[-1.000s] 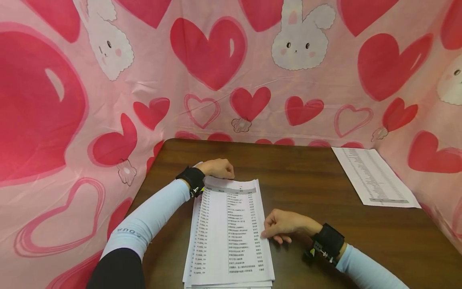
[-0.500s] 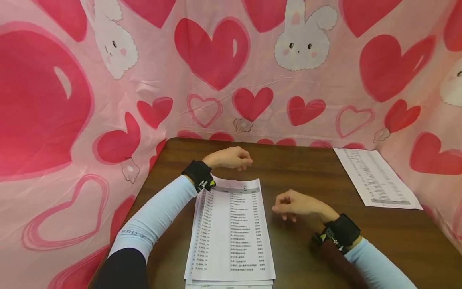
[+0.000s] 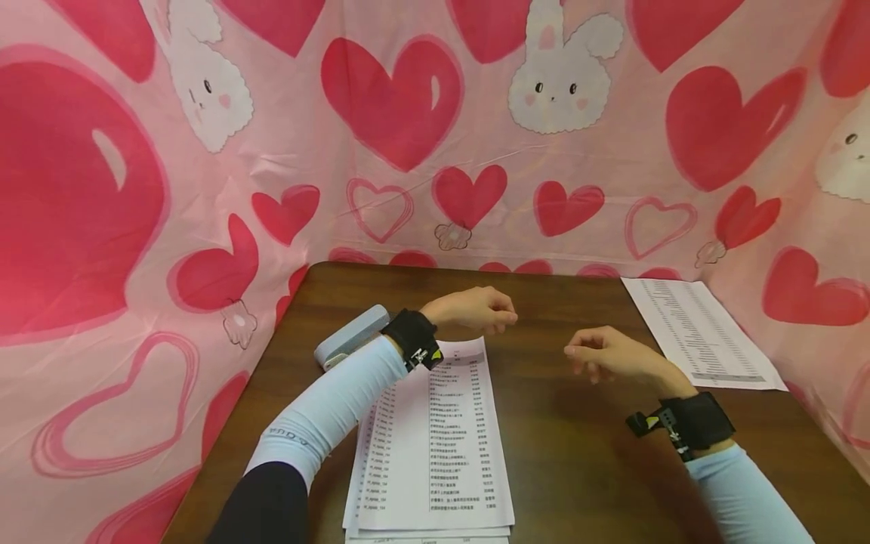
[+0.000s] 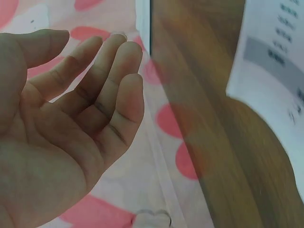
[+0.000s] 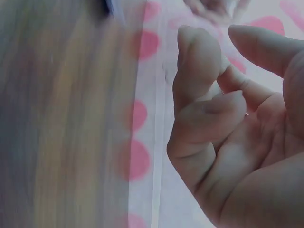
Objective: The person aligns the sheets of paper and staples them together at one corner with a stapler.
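While L hand point(image 3: 470, 310) hovers nr papers point(image 3: 401, 468), R hand point(image 3: 617, 353) over tbl point(image 3: 564, 468), fingers bent loosely, empty

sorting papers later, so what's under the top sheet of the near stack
Under the top sheet lie other sheets: edges show along its left side and bottom, with some print. The rest is covered, so their number and contents cannot be told.

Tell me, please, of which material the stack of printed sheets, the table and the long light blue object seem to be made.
Stack of printed sheets: matt white paper, thin, with black print.
Table: brown wood grain, soft sheen; solid wood or laminate, I cannot tell.
Long light blue object: smooth and matt, perhaps plastic or covered fabric; partly hidden, so uncertain.
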`<state>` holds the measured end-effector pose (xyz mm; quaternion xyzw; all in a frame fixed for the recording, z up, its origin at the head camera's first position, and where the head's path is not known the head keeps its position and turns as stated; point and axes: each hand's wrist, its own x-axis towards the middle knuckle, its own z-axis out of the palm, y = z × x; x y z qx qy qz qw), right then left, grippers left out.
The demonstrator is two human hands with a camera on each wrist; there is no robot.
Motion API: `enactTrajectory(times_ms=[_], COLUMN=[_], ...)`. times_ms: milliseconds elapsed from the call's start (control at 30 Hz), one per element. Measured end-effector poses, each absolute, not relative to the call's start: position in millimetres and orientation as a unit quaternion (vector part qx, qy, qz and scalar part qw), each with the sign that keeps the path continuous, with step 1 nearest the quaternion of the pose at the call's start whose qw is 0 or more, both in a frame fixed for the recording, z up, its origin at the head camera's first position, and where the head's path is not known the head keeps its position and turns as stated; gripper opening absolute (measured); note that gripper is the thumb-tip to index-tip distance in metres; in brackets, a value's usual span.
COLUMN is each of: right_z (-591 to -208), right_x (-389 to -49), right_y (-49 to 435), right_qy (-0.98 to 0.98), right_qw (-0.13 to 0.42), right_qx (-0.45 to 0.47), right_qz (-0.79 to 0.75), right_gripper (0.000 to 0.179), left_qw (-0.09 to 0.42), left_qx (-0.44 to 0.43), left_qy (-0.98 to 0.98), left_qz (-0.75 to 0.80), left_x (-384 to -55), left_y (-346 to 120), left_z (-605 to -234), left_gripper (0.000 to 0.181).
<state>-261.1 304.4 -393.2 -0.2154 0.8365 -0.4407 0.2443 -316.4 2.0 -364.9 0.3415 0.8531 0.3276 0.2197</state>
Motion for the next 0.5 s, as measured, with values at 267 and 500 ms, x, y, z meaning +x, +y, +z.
enactTrajectory(times_ms=[267,500], right_z=[-393.5,-393.9], right_x=[-274.5,-290.6], right_y=[345.1,381.7], right_qy=[0.847,0.864], right_qw=[0.199,0.175], right_qx=[-0.145,-0.101], right_qz=[-0.472,-0.461], right_gripper=[0.019,0.013], left_qw=[0.218,0.235], left_qx=[0.348,0.339], left_qy=[0.857,0.858], left_qz=[0.312,0.306], left_x=[-311.4,-305.4], left_y=[28.7,52.3], left_z=[-377.7,-387.2], left_gripper=[0.021,0.026])
